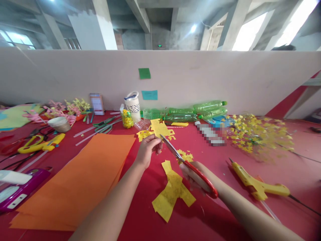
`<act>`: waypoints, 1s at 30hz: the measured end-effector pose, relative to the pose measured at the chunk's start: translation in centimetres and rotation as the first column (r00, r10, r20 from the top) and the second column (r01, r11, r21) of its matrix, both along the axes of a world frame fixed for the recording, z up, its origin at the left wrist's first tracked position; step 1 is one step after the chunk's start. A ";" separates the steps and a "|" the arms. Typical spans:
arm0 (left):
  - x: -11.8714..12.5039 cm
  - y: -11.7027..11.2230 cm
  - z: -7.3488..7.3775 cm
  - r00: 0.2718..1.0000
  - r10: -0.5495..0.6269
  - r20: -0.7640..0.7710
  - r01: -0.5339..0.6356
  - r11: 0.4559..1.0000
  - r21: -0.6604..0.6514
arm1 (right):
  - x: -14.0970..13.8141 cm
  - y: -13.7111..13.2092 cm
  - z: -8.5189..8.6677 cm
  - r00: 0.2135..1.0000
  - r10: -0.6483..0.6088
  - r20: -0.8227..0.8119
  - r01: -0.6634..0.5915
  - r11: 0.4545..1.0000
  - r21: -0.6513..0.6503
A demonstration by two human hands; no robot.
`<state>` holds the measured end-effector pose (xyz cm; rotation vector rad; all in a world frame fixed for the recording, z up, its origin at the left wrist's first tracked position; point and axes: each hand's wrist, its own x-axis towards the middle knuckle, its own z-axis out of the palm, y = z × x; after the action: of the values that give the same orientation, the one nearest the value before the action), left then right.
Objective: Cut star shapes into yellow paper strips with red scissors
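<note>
Yellow paper [158, 128] first: keep pinched near its lower edge in the left hand [148, 151], thumb pressed against fingers, as now. With the right hand [192, 179] wrapped around the red handles of the scissors [187, 163], steer by small squeezes instead of long chops. Mind the tip, right at the lower edge of the paper and very near the left fingertips; impossible to tell from this angle whether biting in or only touching.

Go slowly into any inner corner: stop exactly at the point, back off, then come in from the other side rather than forcing a turn. Rotate the paper toward the blades and leave the right wrist quiet. Shift the left pinch often, so as never to hold across the path of the cut. Take care near the apparent star-shaped opening [161, 122] close to the top edge, to avoid tearing the thin margin.

Keep loose stars [185, 156], heaped on the red surface [140, 209] just beyond the right hand, apart from the scraps [144, 134] farther off. Leave the yellow strips [167, 197] flat, lying nearer and overlapping. Hold the right forearm away from the glue gun [258, 184]; cannot tell if hot.
</note>
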<state>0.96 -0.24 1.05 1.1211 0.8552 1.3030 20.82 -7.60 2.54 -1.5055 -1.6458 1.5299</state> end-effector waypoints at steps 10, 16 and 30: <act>-0.1 0.4 -0.1 0.991 0.118 0.058 -0.119 0.993 0.012 | -0.1 0.1 -0.6 0.999 0.001 0.036 -0.001 1.000 0.003; -0.1 0.5 -0.1 0.990 0.131 0.060 -0.133 0.991 0.022 | 0.0 0.2 -1.1 1.000 0.005 0.007 -0.005 1.000 -0.015; -0.5 0.6 -0.2 0.987 0.133 -0.095 -0.118 0.981 0.154 | 0.2 0.2 -0.8 0.999 0.009 0.049 -0.007 0.999 -0.039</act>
<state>0.41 0.39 0.83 1.2778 0.9311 1.4409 21.03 -7.38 1.70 -1.5701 -1.6598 1.5492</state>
